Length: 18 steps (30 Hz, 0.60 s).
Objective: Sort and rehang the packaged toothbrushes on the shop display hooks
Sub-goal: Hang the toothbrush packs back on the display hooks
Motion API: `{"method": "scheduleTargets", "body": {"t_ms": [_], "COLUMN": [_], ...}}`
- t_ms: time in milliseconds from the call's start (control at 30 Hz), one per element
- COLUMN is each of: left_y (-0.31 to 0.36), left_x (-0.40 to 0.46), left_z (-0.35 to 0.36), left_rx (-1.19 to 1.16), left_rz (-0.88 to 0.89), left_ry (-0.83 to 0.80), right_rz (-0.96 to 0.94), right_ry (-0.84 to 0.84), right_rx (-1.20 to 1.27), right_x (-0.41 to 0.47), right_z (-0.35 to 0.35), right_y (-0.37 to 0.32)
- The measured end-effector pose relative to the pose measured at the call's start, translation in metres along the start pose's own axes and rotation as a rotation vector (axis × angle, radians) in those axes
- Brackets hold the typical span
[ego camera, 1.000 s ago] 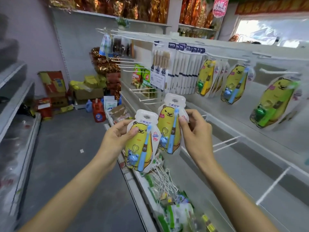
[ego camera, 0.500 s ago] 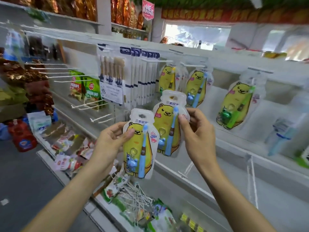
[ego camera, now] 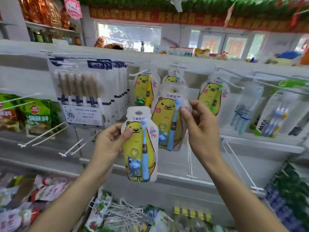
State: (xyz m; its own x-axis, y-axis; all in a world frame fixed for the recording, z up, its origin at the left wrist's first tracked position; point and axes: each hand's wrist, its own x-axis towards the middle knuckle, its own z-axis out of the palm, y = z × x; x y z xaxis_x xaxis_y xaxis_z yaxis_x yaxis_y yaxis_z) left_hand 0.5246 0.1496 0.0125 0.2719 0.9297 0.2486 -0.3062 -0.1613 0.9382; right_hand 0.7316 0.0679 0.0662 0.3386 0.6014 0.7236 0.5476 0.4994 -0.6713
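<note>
My left hand point(ego camera: 109, 144) pinches a yellow bear toothbrush pack point(ego camera: 139, 148) with a blue brush by its left edge. A second blue-brush bear pack point(ego camera: 167, 119) is pinched at its right edge by my right hand point(ego camera: 200, 129), raised higher and closer to the display. Behind it, on the top rail hooks, hang a bear pack with a yellow brush point(ego camera: 143, 87), one with a blue brush point(ego camera: 173, 77) mostly hidden, and one with a green brush point(ego camera: 212, 96).
White six-piece toothbrush packs point(ego camera: 80, 94) hang at left. Clear adult toothbrush packs point(ego camera: 274, 114) hang at right. Bare white hooks point(ego camera: 46, 134) jut out at lower left and another bare hook point(ego camera: 240, 164) at lower right. Loose hooks and snack bags point(ego camera: 123, 215) lie on the bottom shelf.
The view has swung right and up toward the display. Both hands have lifted their packs, the right one closer to the hanging bear packs.
</note>
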Motion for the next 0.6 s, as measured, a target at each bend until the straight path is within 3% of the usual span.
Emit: {"method": "scheduleTargets", "body": {"t_ms": [300,600], "left_y": [-0.012,-0.014], "left_x": [0.008,0.014], "left_z": [-0.027,-0.033], "left_rx": [-0.026,-0.015], "left_rz": [-0.046,-0.027], "left_ry": [-0.085,-0.110], "right_rz": [-0.012,0.018], "right_ry": [0.170,0.192], "right_rx": [-0.028,-0.070], "right_x": [0.009,0.024], "right_z": [0.016,0.021], "right_y": [-0.018,-0.009]}}
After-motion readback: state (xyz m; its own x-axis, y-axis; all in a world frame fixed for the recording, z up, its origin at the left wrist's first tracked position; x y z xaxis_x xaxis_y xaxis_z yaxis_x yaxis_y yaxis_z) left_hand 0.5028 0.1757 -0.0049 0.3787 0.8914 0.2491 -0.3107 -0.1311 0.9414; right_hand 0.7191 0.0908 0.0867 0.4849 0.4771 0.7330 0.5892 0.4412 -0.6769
